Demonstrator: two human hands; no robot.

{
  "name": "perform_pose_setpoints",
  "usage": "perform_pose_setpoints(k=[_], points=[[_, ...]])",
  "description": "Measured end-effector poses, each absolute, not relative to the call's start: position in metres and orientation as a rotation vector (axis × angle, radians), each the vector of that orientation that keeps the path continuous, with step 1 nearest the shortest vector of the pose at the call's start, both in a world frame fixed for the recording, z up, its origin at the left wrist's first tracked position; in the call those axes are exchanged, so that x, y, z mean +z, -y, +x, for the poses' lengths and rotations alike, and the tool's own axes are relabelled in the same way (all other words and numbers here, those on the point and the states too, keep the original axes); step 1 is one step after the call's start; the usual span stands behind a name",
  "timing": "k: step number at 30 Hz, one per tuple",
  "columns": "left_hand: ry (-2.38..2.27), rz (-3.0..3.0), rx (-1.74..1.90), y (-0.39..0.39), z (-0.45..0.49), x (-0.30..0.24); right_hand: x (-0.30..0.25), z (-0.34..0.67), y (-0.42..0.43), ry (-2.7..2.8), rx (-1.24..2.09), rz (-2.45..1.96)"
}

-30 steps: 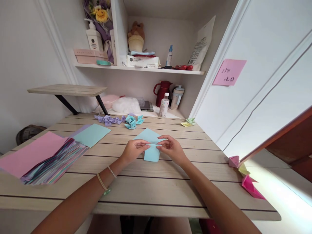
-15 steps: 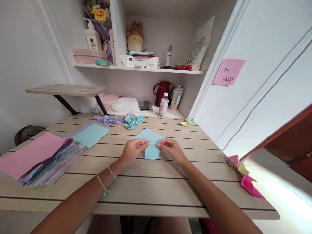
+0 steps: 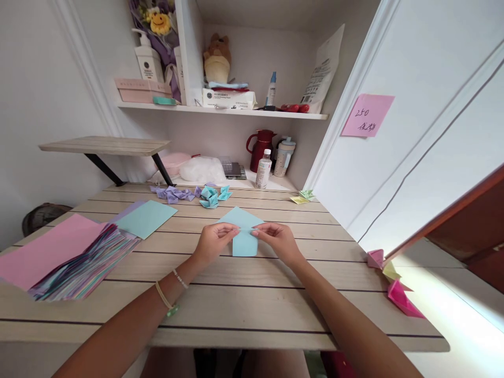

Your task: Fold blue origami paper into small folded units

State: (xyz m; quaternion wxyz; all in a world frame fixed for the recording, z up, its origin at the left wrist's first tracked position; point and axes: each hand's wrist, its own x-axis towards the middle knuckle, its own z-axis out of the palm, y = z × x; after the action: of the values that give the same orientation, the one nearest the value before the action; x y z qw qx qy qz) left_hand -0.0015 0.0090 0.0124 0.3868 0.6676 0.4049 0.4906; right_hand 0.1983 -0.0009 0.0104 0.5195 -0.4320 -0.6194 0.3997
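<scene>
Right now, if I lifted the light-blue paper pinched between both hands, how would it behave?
The light-blue paper looks thin, so it is probably light and easily creased. Its near part extends past the fingers unheld, so it may sag or flutter.

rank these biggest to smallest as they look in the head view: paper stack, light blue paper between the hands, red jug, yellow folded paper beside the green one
1. Paper stack
2-3. Light blue paper and red jug: unsure, since left hand and right hand hide part of the paper
4. Yellow folded paper
</scene>
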Motion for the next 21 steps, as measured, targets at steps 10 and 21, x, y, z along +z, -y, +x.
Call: perform_pose_setpoints(k=[10, 21], points=[[-0.864, 2.679, 1.400, 0.000, -0.011, 0.019, 0.013, 0.204, 0.004, 1.867, 0.496, -1.034], [-0.896, 2.778, 1.392, 0.000, -0.011, 0.017, 0.012, 0.205, 0.007, 1.937, 0.269, -1.127]])
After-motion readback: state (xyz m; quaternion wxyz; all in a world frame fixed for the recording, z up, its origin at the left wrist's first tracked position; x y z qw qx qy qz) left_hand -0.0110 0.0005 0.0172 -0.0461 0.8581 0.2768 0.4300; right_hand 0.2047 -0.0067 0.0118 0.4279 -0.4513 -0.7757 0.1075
